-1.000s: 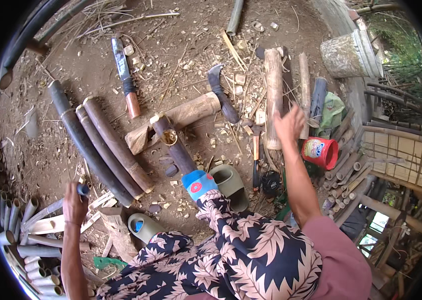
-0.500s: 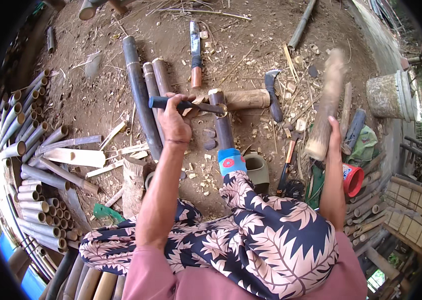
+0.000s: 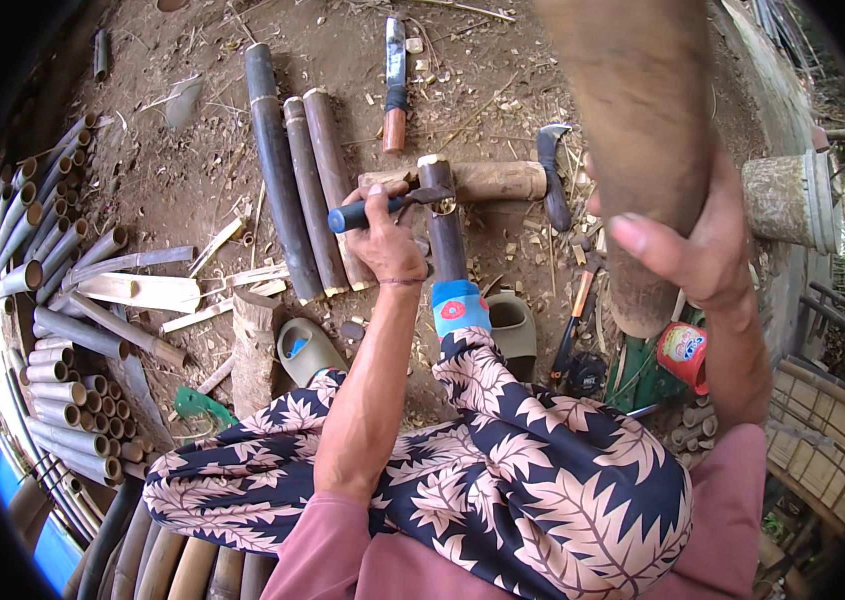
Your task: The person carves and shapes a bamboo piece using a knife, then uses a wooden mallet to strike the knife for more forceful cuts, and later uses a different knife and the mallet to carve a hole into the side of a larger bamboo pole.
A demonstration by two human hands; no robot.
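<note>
My left hand (image 3: 388,245) is closed round the blue handle of a chisel (image 3: 367,214). The blade reaches right to a small cut opening in a dark bamboo tube (image 3: 448,248). That tube lies across a short log (image 3: 503,181), and my foot in a blue sock (image 3: 461,308) is at its near end. Raised high on the right, my right hand (image 3: 713,240) grips a thick round wooden club (image 3: 648,120). The club looms large and hides part of the ground. Fingers on its far side are mostly hidden.
Three dark bamboo lengths (image 3: 281,170) lie left of the log, a knife (image 3: 395,85) beyond it. A hooked blade (image 3: 553,175) is at the log's right end. Cut bamboo (image 3: 73,410) is stacked far left. A bucket (image 3: 788,203) and a red tub (image 3: 685,355) stand right.
My right hand has lifted the wooden club up, much closer to the camera. My left hand keeps the chisel at the bamboo tube, its handle now slanting lower on the left. The view has shifted slightly.
</note>
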